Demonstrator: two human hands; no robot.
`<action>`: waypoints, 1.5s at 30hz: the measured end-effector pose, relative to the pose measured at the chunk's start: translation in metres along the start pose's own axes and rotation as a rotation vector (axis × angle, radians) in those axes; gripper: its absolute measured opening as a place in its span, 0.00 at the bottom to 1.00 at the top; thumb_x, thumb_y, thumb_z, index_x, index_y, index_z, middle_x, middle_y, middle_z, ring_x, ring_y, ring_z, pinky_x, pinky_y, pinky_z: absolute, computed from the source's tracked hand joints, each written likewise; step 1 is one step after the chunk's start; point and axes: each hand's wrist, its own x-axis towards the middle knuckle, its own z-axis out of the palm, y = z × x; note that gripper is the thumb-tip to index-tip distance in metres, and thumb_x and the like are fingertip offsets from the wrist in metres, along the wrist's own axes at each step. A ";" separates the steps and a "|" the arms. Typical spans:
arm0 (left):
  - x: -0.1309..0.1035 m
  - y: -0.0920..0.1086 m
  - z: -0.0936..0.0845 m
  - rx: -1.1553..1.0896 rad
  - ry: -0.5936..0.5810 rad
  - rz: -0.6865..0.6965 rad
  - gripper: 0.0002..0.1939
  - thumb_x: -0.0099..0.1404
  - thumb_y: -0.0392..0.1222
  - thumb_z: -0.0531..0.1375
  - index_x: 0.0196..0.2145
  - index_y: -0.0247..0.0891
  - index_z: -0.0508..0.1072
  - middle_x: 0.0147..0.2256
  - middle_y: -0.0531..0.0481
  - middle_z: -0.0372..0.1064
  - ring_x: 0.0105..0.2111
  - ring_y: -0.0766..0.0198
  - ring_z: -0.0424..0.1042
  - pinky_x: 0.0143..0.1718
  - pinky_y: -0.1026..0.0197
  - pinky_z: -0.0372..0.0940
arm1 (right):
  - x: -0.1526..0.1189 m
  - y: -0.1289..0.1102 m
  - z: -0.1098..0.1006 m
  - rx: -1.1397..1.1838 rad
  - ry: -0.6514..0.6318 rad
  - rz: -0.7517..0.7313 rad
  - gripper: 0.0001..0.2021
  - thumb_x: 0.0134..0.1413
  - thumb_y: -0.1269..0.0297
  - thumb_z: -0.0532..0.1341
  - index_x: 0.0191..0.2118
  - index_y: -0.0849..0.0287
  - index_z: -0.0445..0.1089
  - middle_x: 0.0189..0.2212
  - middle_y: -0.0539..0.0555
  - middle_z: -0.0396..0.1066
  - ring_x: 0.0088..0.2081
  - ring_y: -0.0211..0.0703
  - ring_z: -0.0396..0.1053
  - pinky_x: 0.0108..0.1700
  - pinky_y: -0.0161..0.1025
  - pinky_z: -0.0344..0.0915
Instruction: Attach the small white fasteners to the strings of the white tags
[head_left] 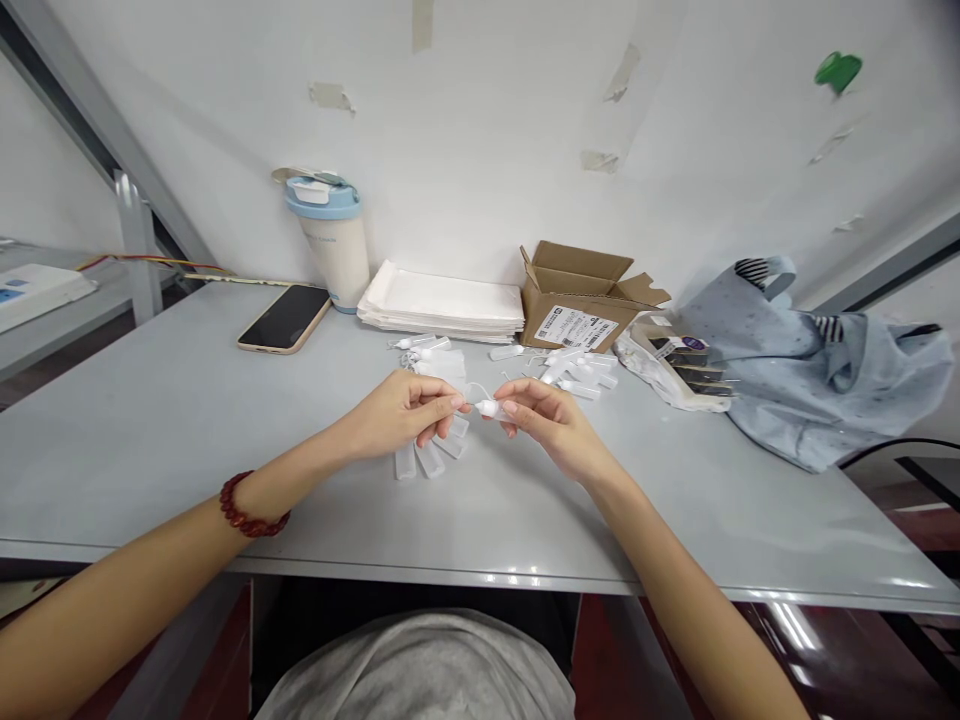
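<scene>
Between the fingertips of my right hand [541,420] is a small white tube [490,408] with a pointed tip facing left. Just left of it, my left hand [420,408] is closed in a pinch. A thin white cord [477,388] arcs from the left fingertips toward the tube; its ends are partly hidden by the fingers. Under and behind the left hand lie several translucent white tubes [430,459], spread like a fan. A second loose pile of similar tubes [579,372] lies beyond my right hand, some with thin cords.
Along the wall stand a phone [286,318], a cup with a blue lid [334,245], a stack of white envelopes [450,300] and an open cardboard box [574,305]. A clear plastic packet [679,365] and a light blue cloth bag [817,365] lie at the right.
</scene>
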 end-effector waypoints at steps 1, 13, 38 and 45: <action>0.000 0.000 0.000 -0.002 0.001 0.002 0.19 0.66 0.47 0.53 0.22 0.34 0.69 0.16 0.55 0.60 0.17 0.71 0.57 0.22 0.67 0.53 | 0.000 -0.001 0.001 -0.004 0.003 0.001 0.11 0.53 0.56 0.62 0.39 0.56 0.69 0.29 0.51 0.70 0.28 0.36 0.62 0.35 0.39 0.60; -0.001 -0.002 0.009 -0.056 0.011 -0.020 0.13 0.63 0.46 0.55 0.29 0.33 0.73 0.20 0.54 0.64 0.17 0.72 0.58 0.19 0.68 0.55 | -0.003 -0.002 0.007 -0.044 0.008 -0.010 0.12 0.53 0.56 0.63 0.39 0.57 0.67 0.27 0.49 0.67 0.27 0.35 0.61 0.34 0.39 0.60; 0.003 0.000 -0.006 -0.089 0.043 0.015 0.14 0.65 0.44 0.54 0.27 0.33 0.72 0.20 0.54 0.64 0.17 0.72 0.60 0.22 0.67 0.56 | -0.002 0.000 0.012 0.000 0.017 -0.043 0.10 0.55 0.57 0.62 0.39 0.57 0.66 0.29 0.50 0.69 0.27 0.35 0.61 0.35 0.38 0.60; 0.002 0.000 -0.002 -0.078 0.037 0.023 0.12 0.63 0.45 0.57 0.31 0.33 0.74 0.22 0.54 0.65 0.19 0.72 0.61 0.22 0.68 0.58 | -0.002 0.000 0.013 -0.002 0.004 -0.052 0.11 0.55 0.57 0.62 0.40 0.58 0.65 0.29 0.50 0.68 0.27 0.34 0.62 0.34 0.37 0.60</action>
